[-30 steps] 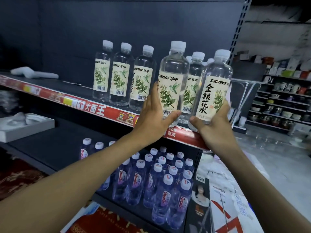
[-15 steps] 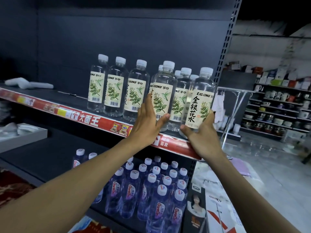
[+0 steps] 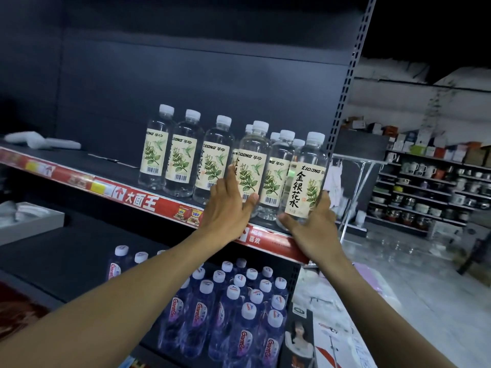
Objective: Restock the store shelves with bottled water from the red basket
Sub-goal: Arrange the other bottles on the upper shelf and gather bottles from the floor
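Head view of a dark shelving unit. Its upper shelf, edged by a red price strip, is occupied toward the right end by a row of clear bottles with white caps and leaf-printed labels. A block of blue-tinted bottles is packed on the lower shelf. Two further clear bottles are held upright at the upper shelf's front edge. The left bottle is clasped low between thumb and fingers of the left hand. The right bottle, at the row's right end, is gripped round its base by the right hand.
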A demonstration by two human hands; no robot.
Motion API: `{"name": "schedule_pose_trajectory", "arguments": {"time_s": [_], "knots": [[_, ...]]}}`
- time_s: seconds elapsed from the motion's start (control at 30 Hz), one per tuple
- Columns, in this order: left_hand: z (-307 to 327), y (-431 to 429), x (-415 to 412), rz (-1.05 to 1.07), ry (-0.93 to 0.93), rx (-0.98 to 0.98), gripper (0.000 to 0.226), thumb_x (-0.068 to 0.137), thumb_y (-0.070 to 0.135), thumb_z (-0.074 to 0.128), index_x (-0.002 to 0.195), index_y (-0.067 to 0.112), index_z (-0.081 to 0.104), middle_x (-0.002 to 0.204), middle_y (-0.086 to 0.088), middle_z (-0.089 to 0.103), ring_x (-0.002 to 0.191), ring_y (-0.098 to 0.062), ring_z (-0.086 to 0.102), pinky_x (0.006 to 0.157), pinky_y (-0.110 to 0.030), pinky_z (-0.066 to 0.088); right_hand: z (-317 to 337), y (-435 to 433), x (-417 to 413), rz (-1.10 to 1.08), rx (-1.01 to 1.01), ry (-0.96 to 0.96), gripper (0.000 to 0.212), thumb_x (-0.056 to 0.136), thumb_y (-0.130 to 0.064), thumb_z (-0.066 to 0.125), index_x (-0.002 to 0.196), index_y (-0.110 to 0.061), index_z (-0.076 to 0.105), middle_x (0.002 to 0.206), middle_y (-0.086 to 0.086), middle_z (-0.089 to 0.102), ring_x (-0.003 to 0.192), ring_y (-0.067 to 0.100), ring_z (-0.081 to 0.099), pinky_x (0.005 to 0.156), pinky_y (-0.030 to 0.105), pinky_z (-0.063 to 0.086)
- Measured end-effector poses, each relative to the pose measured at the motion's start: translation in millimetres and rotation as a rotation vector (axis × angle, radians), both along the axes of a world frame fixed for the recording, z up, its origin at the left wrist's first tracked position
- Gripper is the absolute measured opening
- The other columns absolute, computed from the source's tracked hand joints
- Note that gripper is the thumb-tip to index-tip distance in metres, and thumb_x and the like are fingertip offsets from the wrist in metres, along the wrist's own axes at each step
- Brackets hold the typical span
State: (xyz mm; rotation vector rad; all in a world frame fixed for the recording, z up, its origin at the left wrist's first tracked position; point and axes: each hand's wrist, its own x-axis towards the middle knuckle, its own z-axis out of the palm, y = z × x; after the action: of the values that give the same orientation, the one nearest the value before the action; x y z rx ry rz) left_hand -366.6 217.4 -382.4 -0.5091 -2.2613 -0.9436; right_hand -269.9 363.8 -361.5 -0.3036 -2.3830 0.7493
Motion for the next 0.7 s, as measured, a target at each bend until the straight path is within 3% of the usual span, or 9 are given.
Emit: {"name": "schedule_pose_trajectory", "arguments": {"time_s": [0.1,0.17,0.4,0.53,0.7], "knots": [[0,-11,10,0.086,0.097,-0.038,0.077,0.097,0.053,0.034,0.154,0.019,-0.005,0.149,-0.012,0.030,0.132,-0.029,0.036,0.108,-0.046,0.038,2,-13,17,-0.225,0.329,0.121,0.086,0.090,-0.049,0.060,0.153,-0.020,0.008,0.138,0.019,0.035,0.126,0.037,0.041,0.102,0.051,0.039],[3,-29,23,0.138,0.155,-0.095,0.073,0.098,0.050,0.034,0.154,0.018,-0.002,0.150,-0.014,0.031,0.132,-0.031,0.036,0.108,-0.049,0.038,5,-32,24,-0.206,0.446,0.224,0.073,0.092,-0.041,0.055,0.151,-0.019,0.017,0.133,0.017,0.036,0.125,0.035,0.039,0.101,0.050,0.037],[-16,-140,68,0.487,0.265,-0.376,0.069,0.094,0.042,0.042,0.151,0.008,0.023,0.132,-0.017,0.047,0.115,-0.036,0.045,0.090,-0.046,0.040,-19,-134,16,0.094,0.540,0.254,0.061,0.090,-0.032,0.055,0.146,-0.017,0.035,0.136,0.020,0.038,0.128,0.040,0.037,0.099,0.051,0.037],[-62,-219,113,0.679,0.161,-0.473,0.069,0.095,0.044,0.040,0.151,0.008,0.024,0.134,-0.018,0.046,0.115,-0.038,0.045,0.087,-0.047,0.040,-63,-202,16,0.330,0.509,0.242,0.057,0.087,-0.031,0.059,0.139,-0.012,0.043,0.130,0.024,0.041,0.119,0.045,0.043,0.092,0.053,0.042],[-131,-315,171,0.873,-0.062,-0.503,0.067,0.096,0.044,0.041,0.151,0.011,0.023,0.135,-0.016,0.044,0.120,-0.039,0.042,0.092,-0.050,0.039,-137,-284,27,0.670,0.499,0.087,0.051,0.094,-0.033,0.055,0.139,-0.014,0.040,0.129,0.017,0.038,0.115,0.042,0.043,0.089,0.051,0.043]]}}
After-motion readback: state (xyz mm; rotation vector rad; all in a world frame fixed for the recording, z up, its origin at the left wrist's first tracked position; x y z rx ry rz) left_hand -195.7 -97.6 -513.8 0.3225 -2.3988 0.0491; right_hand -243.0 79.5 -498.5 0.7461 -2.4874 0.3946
